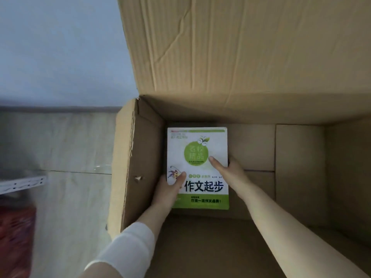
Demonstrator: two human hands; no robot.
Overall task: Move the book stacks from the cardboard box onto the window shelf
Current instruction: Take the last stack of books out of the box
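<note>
Both forearms reach down into the box from the bottom of the view, the left one in a white sleeve, the right one bare. Further in, the left hand grips the near-left edge of the stack, thumb on the cover and fingers curled under out of sight; the right hand clamps the right edge the same way, thumb flat on the green circle. So both hands are closed on the stack, which sits at the far-left corner of the box floor, close against the left wall. How many books lie under the green-and-white top one cannot be told. The step looks like the lift: it would go best with fingers well under the lowest book, both sides raised level so nothing slides, and the stack drawn straight up clear of the left flap before turning toward the shelf, which is not in view. Beyond, the rest of the box floor is bare cardboard and the creased far flap stands upright. Left of the box lie pale floor, a blurred white bracket and something red, with a plain wall behind.
</note>
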